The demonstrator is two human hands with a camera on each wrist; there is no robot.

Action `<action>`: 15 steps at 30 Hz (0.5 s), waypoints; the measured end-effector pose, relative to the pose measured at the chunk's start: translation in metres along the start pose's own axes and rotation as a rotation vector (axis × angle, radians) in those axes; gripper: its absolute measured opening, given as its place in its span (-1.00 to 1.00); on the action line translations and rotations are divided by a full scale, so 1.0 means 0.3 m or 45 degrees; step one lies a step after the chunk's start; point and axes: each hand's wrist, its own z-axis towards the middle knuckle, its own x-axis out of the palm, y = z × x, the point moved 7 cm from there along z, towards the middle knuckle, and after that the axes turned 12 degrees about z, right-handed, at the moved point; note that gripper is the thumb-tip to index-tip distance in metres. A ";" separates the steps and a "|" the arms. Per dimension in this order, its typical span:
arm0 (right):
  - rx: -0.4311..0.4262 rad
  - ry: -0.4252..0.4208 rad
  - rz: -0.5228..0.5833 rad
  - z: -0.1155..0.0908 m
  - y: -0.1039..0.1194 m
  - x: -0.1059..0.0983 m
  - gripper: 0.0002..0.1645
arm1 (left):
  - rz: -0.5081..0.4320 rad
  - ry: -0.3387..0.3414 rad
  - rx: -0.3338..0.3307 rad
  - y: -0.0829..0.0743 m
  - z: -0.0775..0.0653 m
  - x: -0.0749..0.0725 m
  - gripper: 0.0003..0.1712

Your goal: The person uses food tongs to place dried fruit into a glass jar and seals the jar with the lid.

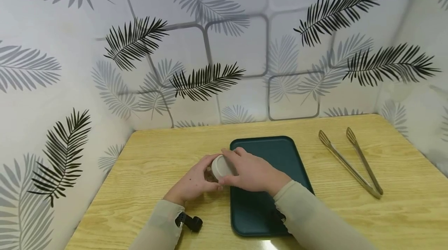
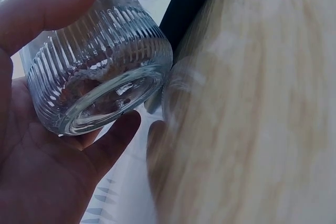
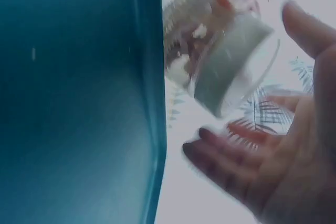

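Note:
A ribbed clear glass jar (image 2: 100, 61) with a pale lid (image 1: 221, 167) is tilted beside the dark tray (image 1: 266, 222). Brown and whitish pieces (image 3: 184, 56) show through the glass; their kind cannot be made out. My left hand (image 1: 191, 183) grips the jar's side, thumb on one side and fingers on the other. Around the lid is my right hand (image 1: 253, 172), thumb and fingers spread. In the right wrist view a gap shows between those fingers and the lid, and the hand is blurred.
Metal tongs (image 1: 353, 164) lie spread on the wooden table (image 1: 168, 149) to the right of the tray. A wall with a leaf pattern (image 1: 241, 48) stands behind the table. A black strap (image 1: 189, 221) is on the left wrist.

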 end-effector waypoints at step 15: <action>0.064 -0.123 -0.123 0.005 0.003 0.009 -0.15 | -0.058 0.021 0.005 -0.012 0.003 0.007 0.01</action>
